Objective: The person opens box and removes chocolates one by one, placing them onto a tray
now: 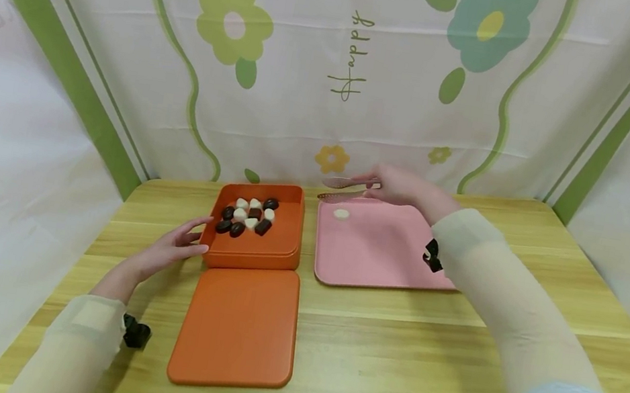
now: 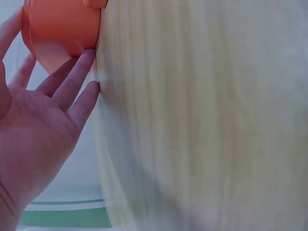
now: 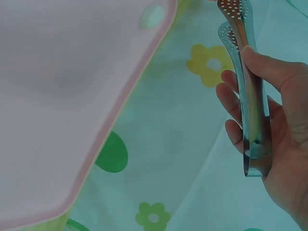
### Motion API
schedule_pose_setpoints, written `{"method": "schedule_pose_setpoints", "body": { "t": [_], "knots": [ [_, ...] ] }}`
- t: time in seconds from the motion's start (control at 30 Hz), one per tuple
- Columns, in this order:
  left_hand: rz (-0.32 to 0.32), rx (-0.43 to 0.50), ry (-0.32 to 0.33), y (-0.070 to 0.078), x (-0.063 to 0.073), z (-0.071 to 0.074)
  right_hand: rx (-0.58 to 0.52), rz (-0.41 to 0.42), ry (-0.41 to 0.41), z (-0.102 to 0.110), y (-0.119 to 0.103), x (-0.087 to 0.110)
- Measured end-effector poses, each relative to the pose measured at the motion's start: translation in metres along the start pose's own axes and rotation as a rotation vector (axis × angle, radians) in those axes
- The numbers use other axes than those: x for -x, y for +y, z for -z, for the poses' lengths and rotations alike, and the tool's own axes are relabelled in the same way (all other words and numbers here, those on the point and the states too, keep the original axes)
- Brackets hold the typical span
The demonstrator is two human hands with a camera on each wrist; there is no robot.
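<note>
My right hand (image 1: pixel 399 186) grips a pair of metal tongs (image 3: pixel 254 110) with perforated ends, thumb on one side and fingers on the other. The ends stand apart with nothing between them, over the far left corner of the pink tray (image 1: pixel 384 268). One white piece (image 1: pixel 341 214) lies in that corner. My left hand (image 1: pixel 168 255) rests against the left side of the open orange box (image 1: pixel 275 255), its fingers mostly straight along the wall (image 2: pixel 65 29). Inside the box sit several black pieces (image 1: pixel 223 227) and white pieces (image 1: pixel 240 214), mostly toward its left.
An orange lid (image 1: pixel 239 328) lies flat on the wooden table (image 1: pixel 375 368), directly in front of the box. A printed cloth (image 1: pixel 291 111) with flowers hangs behind the table, and pale cloth walls stand on both sides.
</note>
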State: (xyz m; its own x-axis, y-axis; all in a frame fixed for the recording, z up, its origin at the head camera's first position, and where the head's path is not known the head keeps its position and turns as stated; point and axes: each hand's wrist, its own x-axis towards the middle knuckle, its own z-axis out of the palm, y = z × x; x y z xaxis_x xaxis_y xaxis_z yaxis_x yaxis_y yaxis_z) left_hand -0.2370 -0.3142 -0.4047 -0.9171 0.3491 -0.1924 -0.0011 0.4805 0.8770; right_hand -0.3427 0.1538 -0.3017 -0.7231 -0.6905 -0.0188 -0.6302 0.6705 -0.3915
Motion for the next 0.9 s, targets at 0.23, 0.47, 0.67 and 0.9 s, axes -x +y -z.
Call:
{"method": "schedule_pose_setpoints", "body": {
  "t": [0.23,0.47,0.67,0.9],
  "knots": [
    [-0.001,0.005,-0.009,0.001,0.001,0.001,-0.006,0.020,0.006,0.006,-0.014,-0.006],
    [-0.003,0.001,-0.017,0.001,0.000,0.001,0.012,0.071,-0.018,0.006,-0.031,-0.016],
    [-0.011,-0.001,-0.018,0.001,0.000,0.002,-0.021,0.122,-0.055,-0.001,-0.045,-0.027],
    [-0.007,-0.008,-0.014,0.002,0.001,0.001,0.053,0.136,-0.092,-0.012,-0.060,-0.042]
  ]
}}
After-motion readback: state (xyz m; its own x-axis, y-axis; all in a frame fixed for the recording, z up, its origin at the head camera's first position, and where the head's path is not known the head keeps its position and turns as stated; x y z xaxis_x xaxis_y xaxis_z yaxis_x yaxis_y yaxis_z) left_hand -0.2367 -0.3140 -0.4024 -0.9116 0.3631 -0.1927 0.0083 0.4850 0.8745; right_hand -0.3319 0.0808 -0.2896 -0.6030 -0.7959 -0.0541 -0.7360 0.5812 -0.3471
